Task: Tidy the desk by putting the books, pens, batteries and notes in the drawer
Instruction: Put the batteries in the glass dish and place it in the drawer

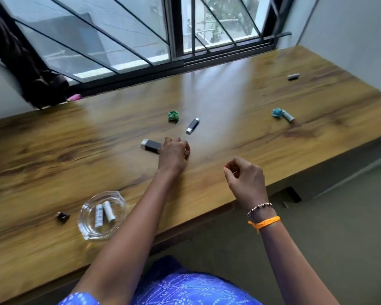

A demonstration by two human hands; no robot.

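My left hand (174, 156) rests on the wooden desk (53, 139), fingers curled, right beside a black battery (151, 145) lying flat; nothing shows in its grip. A second black battery (193, 126) lies just beyond, near a crumpled green note (173, 116). My right hand (244, 178) hovers over the desk's front edge, loosely curled and holding nothing visible. Far right lie a crumpled blue note (277, 112) touching a pale battery (288, 117), and a grey battery (293, 76) further back. A glass dish (87, 230) at front left holds two white batteries (103, 214).
A small dark object (63, 216) sits left of the glass dish. A barred window (174, 40) runs along the desk's back edge, with a dark curtain (31, 69) and something pink (75, 97) at the left. A wall closes the right end. No drawer is in view.
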